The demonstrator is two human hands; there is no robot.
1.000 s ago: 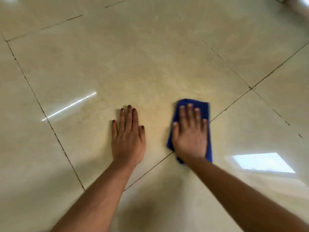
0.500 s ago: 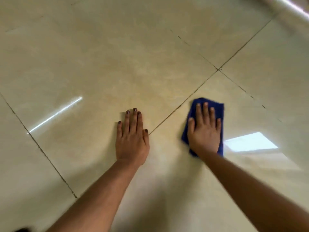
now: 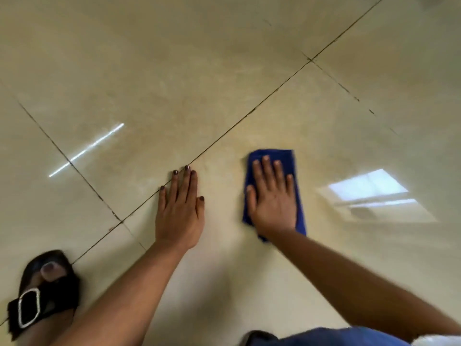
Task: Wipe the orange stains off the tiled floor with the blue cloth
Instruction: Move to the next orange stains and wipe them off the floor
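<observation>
Head view: your right hand presses flat-fingered on the blue cloth, its length running along your fingers, while your left hand rests flat on the tiled floor beside it.

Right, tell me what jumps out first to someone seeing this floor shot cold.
The blue cloth stands out against the pale tiled floor, pressed flat under the right hand right of centre. The left hand lies flat beside it, fingertips on a grout line. At lower left, a foot in a black sandal with a white buckle catches the eye.
</observation>
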